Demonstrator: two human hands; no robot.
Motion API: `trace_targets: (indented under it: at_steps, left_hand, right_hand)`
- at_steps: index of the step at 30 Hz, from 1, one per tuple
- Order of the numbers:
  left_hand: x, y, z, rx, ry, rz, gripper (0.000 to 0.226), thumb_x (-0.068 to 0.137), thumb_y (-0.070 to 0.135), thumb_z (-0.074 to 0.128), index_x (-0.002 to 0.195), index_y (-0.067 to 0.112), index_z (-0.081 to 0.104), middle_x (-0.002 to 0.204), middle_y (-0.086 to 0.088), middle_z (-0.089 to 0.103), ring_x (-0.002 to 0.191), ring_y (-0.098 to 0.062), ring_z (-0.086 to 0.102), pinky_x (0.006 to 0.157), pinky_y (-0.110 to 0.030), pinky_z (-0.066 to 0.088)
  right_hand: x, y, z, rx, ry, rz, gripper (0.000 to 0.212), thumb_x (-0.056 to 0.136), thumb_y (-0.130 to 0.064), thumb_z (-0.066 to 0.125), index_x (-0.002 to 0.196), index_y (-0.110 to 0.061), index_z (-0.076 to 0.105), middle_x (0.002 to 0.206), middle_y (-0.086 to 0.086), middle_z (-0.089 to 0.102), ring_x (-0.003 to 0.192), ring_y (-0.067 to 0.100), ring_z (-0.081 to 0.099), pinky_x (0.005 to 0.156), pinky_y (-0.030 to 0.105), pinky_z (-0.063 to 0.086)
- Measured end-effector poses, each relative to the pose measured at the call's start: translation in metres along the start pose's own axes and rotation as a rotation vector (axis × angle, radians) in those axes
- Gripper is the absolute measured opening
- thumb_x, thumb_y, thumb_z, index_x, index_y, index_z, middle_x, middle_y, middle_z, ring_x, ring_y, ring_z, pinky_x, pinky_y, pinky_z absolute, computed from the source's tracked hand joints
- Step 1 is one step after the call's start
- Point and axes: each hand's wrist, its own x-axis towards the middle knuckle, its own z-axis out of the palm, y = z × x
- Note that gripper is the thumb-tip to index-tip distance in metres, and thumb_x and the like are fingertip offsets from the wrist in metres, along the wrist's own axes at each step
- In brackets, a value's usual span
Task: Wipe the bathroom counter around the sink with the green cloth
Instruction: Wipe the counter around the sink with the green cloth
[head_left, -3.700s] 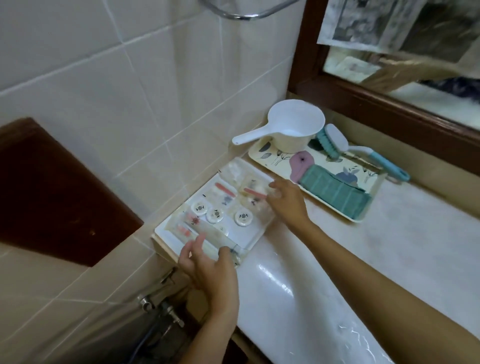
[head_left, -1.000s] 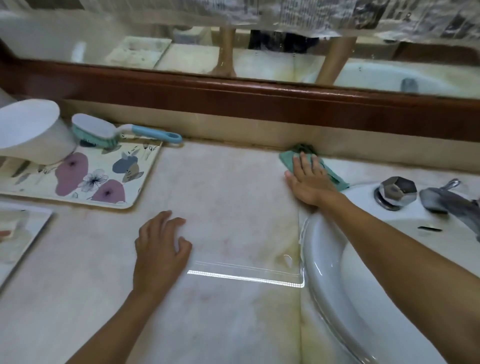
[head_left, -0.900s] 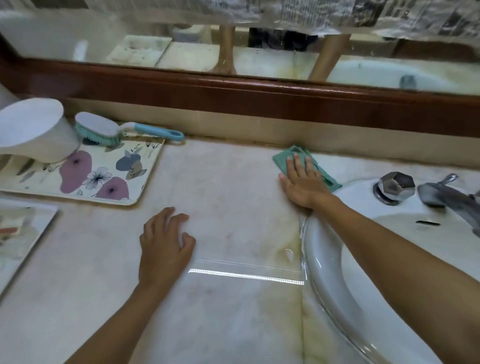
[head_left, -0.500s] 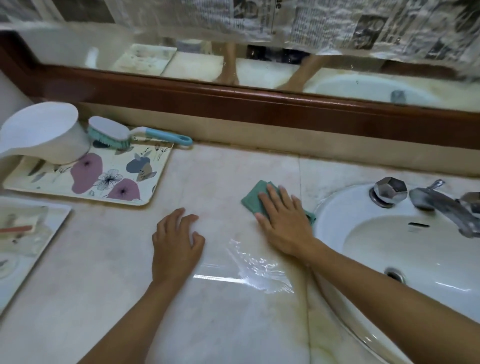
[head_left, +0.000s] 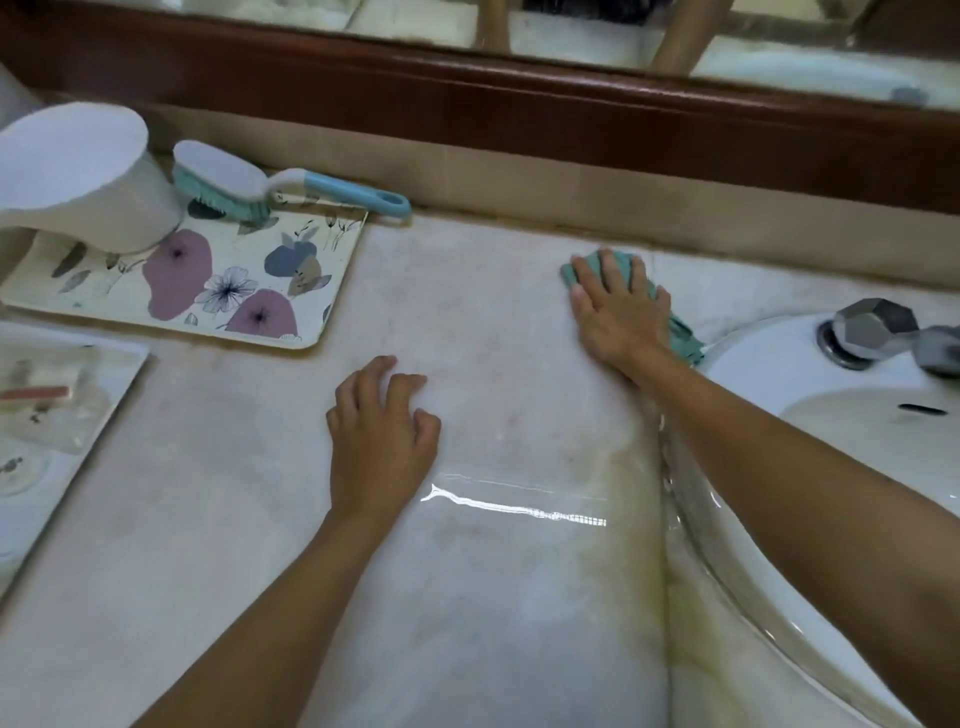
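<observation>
Back edge of the surface (head_left: 493, 597): my right grip (head_left: 621, 317), fingers flat, presses the cloth (head_left: 681, 338) beside the sink (head_left: 831, 374); left grip (head_left: 382, 447) rests relaxed.

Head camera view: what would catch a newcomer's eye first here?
The right hand presses the green cloth flat on the pale counter, by the back wall just left of the white sink. The left hand rests on the counter nearer the camera. At far left, a floral tray carries a white dipper, with a teal scrub brush across its back edge.
</observation>
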Motion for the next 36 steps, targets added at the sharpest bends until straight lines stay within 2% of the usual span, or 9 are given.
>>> trace_targets:
  at_steps: [9, 12, 14, 16, 19, 23, 27, 31, 36]
  left_hand:
    - [-0.002, -0.005, -0.003, -0.186, -0.036, -0.015, 0.035, 0.084, 0.022, 0.053, 0.117, 0.021, 0.064, 0.141, -0.003, 0.047, 0.131, -0.026, 0.036, 0.105, -0.040, 0.032]
    - [-0.013, -0.011, -0.025, -0.492, -0.060, -0.028, 0.029, 0.084, 0.010, 0.056, 0.109, 0.014, 0.069, 0.136, -0.006, 0.051, 0.125, -0.020, 0.045, 0.104, -0.013, 0.031]
    - [-0.034, -0.026, -0.045, -0.527, -0.049, -0.017, 0.028, 0.083, 0.006, 0.057, 0.106, 0.013, 0.070, 0.133, -0.005, 0.053, 0.121, -0.017, 0.049, 0.098, -0.003, 0.027]
    - [-0.060, -0.053, -0.065, -0.442, 0.003, -0.017, 0.029, 0.081, 0.010, 0.055, 0.105, 0.015, 0.071, 0.130, -0.002, 0.056, 0.119, -0.017, 0.051, 0.100, -0.011, 0.031]
    - [-0.091, -0.106, -0.082, -0.235, 0.077, -0.043, 0.034, 0.080, 0.017, 0.051, 0.108, 0.015, 0.071, 0.131, -0.004, 0.059, 0.119, -0.024, 0.049, 0.101, -0.031, 0.037]
    - [-0.100, -0.141, -0.084, -0.132, 0.011, -0.020, 0.041, 0.085, 0.024, 0.045, 0.119, 0.017, 0.067, 0.139, -0.005, 0.054, 0.127, -0.029, 0.043, 0.103, -0.042, 0.036]
    - [-0.101, -0.141, -0.081, -0.251, 0.035, -0.050, 0.040, 0.085, 0.016, 0.042, 0.115, 0.016, 0.069, 0.136, -0.003, 0.056, 0.126, -0.027, 0.042, 0.105, -0.035, 0.033]
    - [-0.100, -0.142, -0.079, -0.291, 0.019, -0.010, 0.039, 0.086, 0.010, 0.042, 0.113, 0.015, 0.070, 0.134, -0.005, 0.057, 0.125, -0.030, 0.044, 0.107, -0.041, 0.036]
    - [-0.099, -0.146, -0.081, -0.278, 0.042, -0.050, 0.039, 0.086, 0.004, 0.045, 0.115, 0.016, 0.068, 0.137, -0.003, 0.055, 0.128, -0.029, 0.042, 0.105, -0.046, 0.038]
  right_hand:
    - [-0.175, -0.066, 0.041, -0.025, -0.026, -0.358, 0.054, 0.100, -0.047, 0.019, 0.152, -0.039, 0.008, 0.163, -0.009, 0.000, 0.149, 0.022, -0.005, 0.114, 0.045, 0.011]
    - [-0.222, -0.056, 0.047, -0.050, -0.072, -0.494, 0.054, 0.100, -0.049, 0.016, 0.152, -0.042, 0.004, 0.162, -0.014, -0.004, 0.149, 0.016, -0.011, 0.115, 0.040, 0.004]
    - [-0.226, -0.044, 0.044, -0.064, -0.062, -0.563, 0.054, 0.100, -0.049, 0.016, 0.153, -0.040, 0.006, 0.162, -0.015, 0.000, 0.149, 0.012, -0.008, 0.114, 0.037, 0.010]
    - [-0.211, -0.035, 0.038, -0.071, -0.050, -0.542, 0.055, 0.099, -0.051, 0.013, 0.153, -0.038, 0.008, 0.161, -0.017, 0.003, 0.149, 0.010, -0.004, 0.113, 0.038, 0.017]
    - [-0.161, -0.045, 0.034, -0.041, -0.010, -0.325, 0.058, 0.097, -0.052, 0.011, 0.152, -0.037, 0.012, 0.162, -0.013, 0.008, 0.149, 0.016, 0.004, 0.113, 0.044, 0.023]
    - [-0.114, -0.109, 0.036, -0.015, 0.022, -0.153, 0.055, 0.101, -0.045, 0.018, 0.154, -0.028, 0.013, 0.163, -0.005, 0.008, 0.149, 0.024, 0.003, 0.114, 0.049, 0.016]
    - [-0.155, -0.174, 0.050, -0.004, -0.004, -0.281, 0.056, 0.101, -0.043, 0.018, 0.154, -0.027, 0.010, 0.163, -0.005, 0.004, 0.149, 0.024, -0.002, 0.116, 0.048, 0.013]
    - [-0.256, -0.214, 0.074, -0.010, -0.064, -0.422, 0.056, 0.101, -0.044, 0.020, 0.154, -0.029, 0.011, 0.163, -0.006, 0.003, 0.150, 0.022, -0.004, 0.118, 0.047, 0.010]
    - [-0.315, -0.156, 0.069, -0.109, -0.149, -0.750, 0.056, 0.102, -0.045, 0.022, 0.154, -0.032, 0.006, 0.163, -0.008, 0.000, 0.149, 0.019, -0.007, 0.118, 0.041, 0.010]
